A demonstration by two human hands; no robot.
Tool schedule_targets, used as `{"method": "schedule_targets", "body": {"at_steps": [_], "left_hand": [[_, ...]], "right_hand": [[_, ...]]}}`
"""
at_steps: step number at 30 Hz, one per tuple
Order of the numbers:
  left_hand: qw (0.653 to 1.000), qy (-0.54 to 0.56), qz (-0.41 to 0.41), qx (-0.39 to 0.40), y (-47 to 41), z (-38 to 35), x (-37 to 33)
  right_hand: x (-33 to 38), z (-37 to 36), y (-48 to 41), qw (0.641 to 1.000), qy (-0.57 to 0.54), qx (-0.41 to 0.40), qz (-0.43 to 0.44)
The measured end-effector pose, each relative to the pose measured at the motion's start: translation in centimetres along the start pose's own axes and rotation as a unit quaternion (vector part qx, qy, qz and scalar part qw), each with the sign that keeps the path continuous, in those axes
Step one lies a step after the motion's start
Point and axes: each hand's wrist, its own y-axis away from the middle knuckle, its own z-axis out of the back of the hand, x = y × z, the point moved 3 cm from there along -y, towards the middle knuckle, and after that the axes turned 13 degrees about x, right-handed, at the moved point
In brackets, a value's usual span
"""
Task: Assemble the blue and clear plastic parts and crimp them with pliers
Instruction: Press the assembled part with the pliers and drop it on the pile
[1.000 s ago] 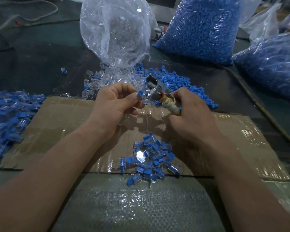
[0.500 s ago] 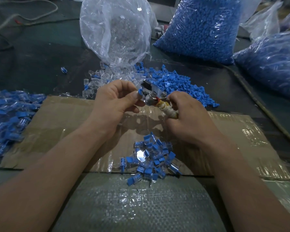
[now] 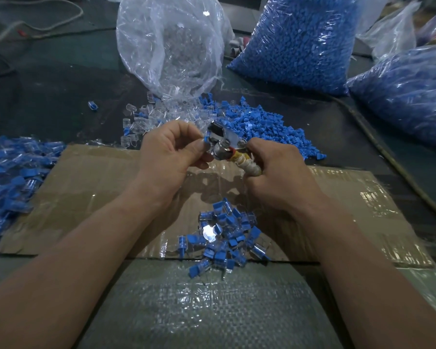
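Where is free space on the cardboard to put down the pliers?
Bare cardboard lies between the left heap and the left forearm, and right of the right forearm. Crowded: the middle pile and loose parts beyond.

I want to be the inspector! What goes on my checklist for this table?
Surface: taped cardboard on a dark table.
Job's things: pliers; small blue part at their tip; finished pile on the cardboard; loose blue parts and clear parts behind.
Clutter: stray blue piece, far left.
Hands: left hand pinches the blue part; right hand grips the pliers' handle.
Cables: pale cord, top left; dark cable, right.
Surroundings: clear bag, blue-filled bags.
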Motion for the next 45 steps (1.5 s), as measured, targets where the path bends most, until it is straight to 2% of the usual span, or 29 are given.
{"method": "schedule_targets", "body": {"at_steps": [17,25,28,30,32,37,43,45], "left_hand": [[0.997,-0.079,-0.013,-0.017,0.1,0.2,0.0],[0.998,-0.059,0.0,-0.017,0.1,0.2,-0.3],[0.999,-0.033,0.035,-0.018,0.0,0.5,-0.2],[0.997,0.004,0.075,0.008,0.0,0.7,-0.1],[0.989,0.047,0.12,0.067,0.1,0.6,-0.2],[0.961,0.022,0.163,0.223,1.0,-0.5,-0.4],[0.937,0.018,0.179,0.298,1.6,-0.9,-0.4],[0.949,0.026,0.166,0.267,1.4,-0.8,-0.4]], "right_hand": [[0.3,-0.2,-0.2,1.0,-0.006,-0.001,-0.004],[-0.3,-0.2,-0.1,0.999,0.018,-0.029,0.005],[-1.1,0.3,0.0,0.999,0.023,-0.042,-0.013],[-1.9,0.7,0.2,0.997,0.009,-0.06,-0.042],[-2.6,1.2,0.4,0.995,-0.002,-0.063,-0.073],[-4.2,2.3,0.7,0.992,-0.008,0.022,-0.122],[-4.9,2.2,0.8,0.986,0.033,0.09,-0.136],[-4.9,2.4,0.9,0.985,0.024,0.103,-0.133]]}}
